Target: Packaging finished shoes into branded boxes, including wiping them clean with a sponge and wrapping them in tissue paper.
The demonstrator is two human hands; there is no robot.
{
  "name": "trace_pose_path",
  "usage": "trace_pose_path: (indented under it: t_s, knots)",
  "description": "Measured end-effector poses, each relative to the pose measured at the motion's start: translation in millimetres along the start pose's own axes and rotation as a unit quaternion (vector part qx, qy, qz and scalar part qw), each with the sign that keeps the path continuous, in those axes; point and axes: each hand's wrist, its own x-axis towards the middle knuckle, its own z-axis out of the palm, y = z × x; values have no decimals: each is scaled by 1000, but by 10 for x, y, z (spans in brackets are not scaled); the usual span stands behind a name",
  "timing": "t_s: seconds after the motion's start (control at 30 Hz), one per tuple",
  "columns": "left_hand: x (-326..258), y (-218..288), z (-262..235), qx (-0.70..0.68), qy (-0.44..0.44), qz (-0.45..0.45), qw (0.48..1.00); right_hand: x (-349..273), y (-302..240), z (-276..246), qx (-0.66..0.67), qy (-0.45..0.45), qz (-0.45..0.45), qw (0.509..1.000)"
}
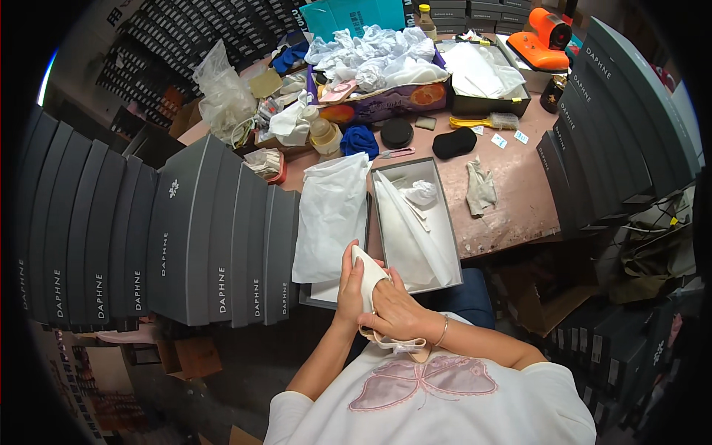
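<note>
A cream-white pointed shoe (pixel 368 276) with a strap at its lower end is held between both hands, close to my chest. My left hand (pixel 348 285) grips its left side, fingers wrapped along the toe. My right hand (pixel 397 311) covers its right side and heel, with a bracelet at the wrist. Just beyond them lies an open grey shoebox (pixel 454 245) lined with white tissue paper (pixel 411 230). The box's lid (pixel 319 300) lies to its left under a white sheet (pixel 330 215).
Stacks of dark grey shoeboxes (pixel 200 245) stand at the left and at the right (pixel 608 126). The far table holds crumpled white paper (pixel 378 55), a brush (pixel 486 121), a black pad (pixel 454 142), a rag (pixel 480 187) and an orange device (pixel 545 37).
</note>
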Motion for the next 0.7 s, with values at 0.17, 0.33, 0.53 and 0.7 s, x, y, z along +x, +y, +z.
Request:
trace_pose_path:
  t_s: [0.17, 0.33, 0.53, 0.7]
  knots:
    - [-136, -51, 42, 14, -42, 7, 999, -198, -126, -221, 64, -2, -27, 998]
    - [-87, -109, 60, -74, -71, -21, 995, -544, -202, -518, 93, -74, -15, 993]
    - [-343, -189, 226, -101, 22, -20, 994, -494, -61, -759, 254, -78, 5, 964]
    - [-639, -402, 192, -191, 38, -160, 968, 233, 530, -1079, 134, 149, 62, 978]
